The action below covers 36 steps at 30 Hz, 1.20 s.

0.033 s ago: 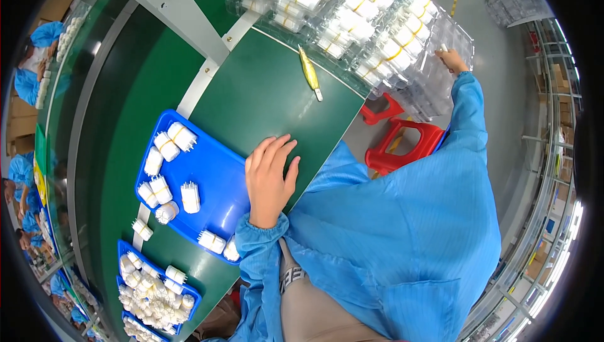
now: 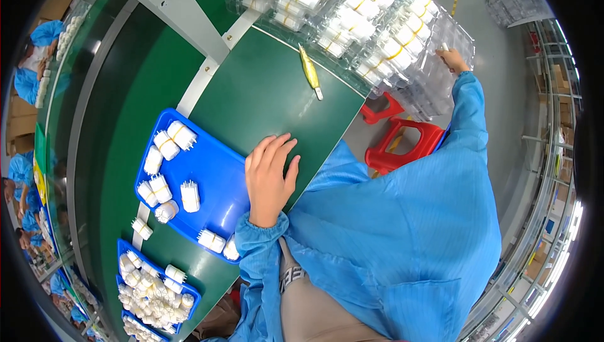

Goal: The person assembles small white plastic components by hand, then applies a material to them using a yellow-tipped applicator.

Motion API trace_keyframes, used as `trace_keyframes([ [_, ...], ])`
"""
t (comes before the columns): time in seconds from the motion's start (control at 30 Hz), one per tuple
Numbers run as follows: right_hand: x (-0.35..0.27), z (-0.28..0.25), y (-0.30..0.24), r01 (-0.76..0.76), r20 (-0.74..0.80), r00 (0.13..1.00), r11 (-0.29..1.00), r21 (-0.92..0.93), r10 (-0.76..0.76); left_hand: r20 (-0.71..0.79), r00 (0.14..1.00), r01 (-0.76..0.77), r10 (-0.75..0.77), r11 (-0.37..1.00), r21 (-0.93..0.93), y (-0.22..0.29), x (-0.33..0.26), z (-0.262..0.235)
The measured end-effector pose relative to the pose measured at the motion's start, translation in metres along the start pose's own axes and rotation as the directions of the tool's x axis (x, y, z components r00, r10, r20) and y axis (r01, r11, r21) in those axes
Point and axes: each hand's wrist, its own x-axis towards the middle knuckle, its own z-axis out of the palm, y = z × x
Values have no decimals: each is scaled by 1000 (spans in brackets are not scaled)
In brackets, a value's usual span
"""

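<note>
My left hand [image 2: 270, 181] lies on the green tabletop at the edge of a blue tray [image 2: 217, 169], fingers stretched out and holding nothing. In that tray sit several white parts bundled with yellowish bands [image 2: 190, 196], mostly along its far side. My right arm reaches far out to the right. There my right hand [image 2: 454, 61] is closed over the clear plastic blister trays [image 2: 434, 84], with a small white piece [image 2: 444, 47] showing at its fingers. Neighbouring clear trays hold rows of banded white bundles [image 2: 396, 52]. A yellow-handled tool [image 2: 309, 72] rests on the table between my hands.
Smaller blue bins [image 2: 195, 298] heaped with white parts stand at the lower left, near one loose bundle [image 2: 142, 229]. A grey metal post [image 2: 170, 8] rises at the upper left. Red stools [image 2: 402, 147] stand beside the table. Co-workers in blue [image 2: 28, 84] sit across at far left.
</note>
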Motion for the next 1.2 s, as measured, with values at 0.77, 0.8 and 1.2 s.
trace_keyframes([
  [0.77,9,-4,10,222,-343,775,737,-638,-531,-183,981,-72,60,996,-59,-17,-26,18],
  [0.8,9,-3,8,231,-298,787,705,-670,-541,-181,982,-59,47,997,-59,-17,-25,19],
  [1.2,-19,21,24,52,-274,249,296,-954,-929,-287,948,-153,137,988,-33,-29,-21,36],
])
